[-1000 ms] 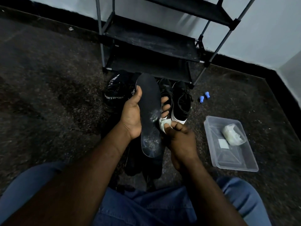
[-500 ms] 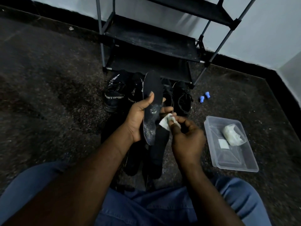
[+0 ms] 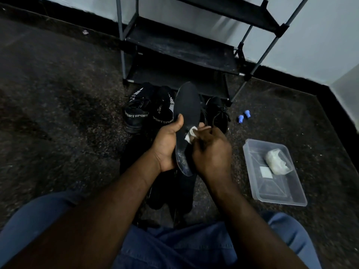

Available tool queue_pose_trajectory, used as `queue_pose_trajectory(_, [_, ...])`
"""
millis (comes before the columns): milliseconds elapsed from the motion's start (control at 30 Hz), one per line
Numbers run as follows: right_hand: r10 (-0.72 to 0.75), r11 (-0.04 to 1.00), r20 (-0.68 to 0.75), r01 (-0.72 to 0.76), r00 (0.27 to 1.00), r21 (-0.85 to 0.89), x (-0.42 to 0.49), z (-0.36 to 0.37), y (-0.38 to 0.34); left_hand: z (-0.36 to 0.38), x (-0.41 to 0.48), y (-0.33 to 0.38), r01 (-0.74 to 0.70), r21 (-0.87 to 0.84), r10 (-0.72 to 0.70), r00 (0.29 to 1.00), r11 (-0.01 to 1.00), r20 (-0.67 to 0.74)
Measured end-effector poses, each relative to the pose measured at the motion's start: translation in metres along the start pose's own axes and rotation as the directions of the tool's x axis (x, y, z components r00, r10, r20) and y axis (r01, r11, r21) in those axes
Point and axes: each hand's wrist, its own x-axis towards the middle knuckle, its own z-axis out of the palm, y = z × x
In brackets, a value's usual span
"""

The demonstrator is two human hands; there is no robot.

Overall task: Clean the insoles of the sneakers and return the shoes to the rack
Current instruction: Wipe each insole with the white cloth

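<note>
Dark speckled floor [image 3: 58,113], room corner, black shoe rack [image 3: 180,45] against the far wall. Person sits low, jeans at the near edge. Their left hand [image 3: 167,144] grips a black insole [image 3: 187,105] by its left edge, thumb hooked over the rim, heel end near and toe end far. The insole faces them, so the palm works as a firm backing for wiping. Their right hand [image 3: 211,150] pinches a small white wipe [image 3: 190,133] against the insole's middle. Pale specks show on the heel end, so I'd judge this insole half done.

A pair of black SPORT sneakers [image 3: 136,117] sits on the floor just left of the insole, a black lace-up sneaker [image 3: 217,113] just right. All are in front of the rack, none shelved. Dark shapes under the hands could be shoes or insoles, can't tell.

Clear plastic tub [image 3: 299,199] to the right, near the right hand, holds a bagged white wad [image 3: 275,162] and a small white square [image 3: 264,172], likely supplies. Two blue caps [image 3: 243,117] lie beyond it.
</note>
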Motion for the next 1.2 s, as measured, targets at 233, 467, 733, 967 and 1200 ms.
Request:
queue_pose_trajectory(233, [0.043,0.999,0.062,-0.044,0.997,0.011,-0.032,-0.004,-0.006,-0.003,0.006,-0.005,0.009,-0.087,-0.012,0.999,0.996,-0.032])
queue_pose_trajectory(467, [0.13,0.99,-0.027,-0.128,0.991,0.062,0.001,-0.007,0.002,0.006,0.0,-0.01,0.012,-0.012,-0.012,1.0,1.0,-0.02])
queue_pose_trajectory(733, [0.046,0.999,0.006,-0.045,0.999,-0.029,-0.006,0.003,0.001,0.005,0.001,-0.009,0.017,-0.025,-0.018,0.998,1.0,-0.067])
queue_pose_trajectory(967, [0.017,0.999,0.052,-0.019,0.998,0.043,-0.018,0.001,-0.008,0.002,0.005,-0.011,0.003,-0.054,-0.01,0.992,0.999,-0.127])
queue_pose_trajectory(1200, [0.19,0.98,0.06,-0.193,0.98,0.048,0.02,0.001,0.008,0.007,0.0,-0.017,0.005,0.001,-0.005,0.996,1.0,-0.086])
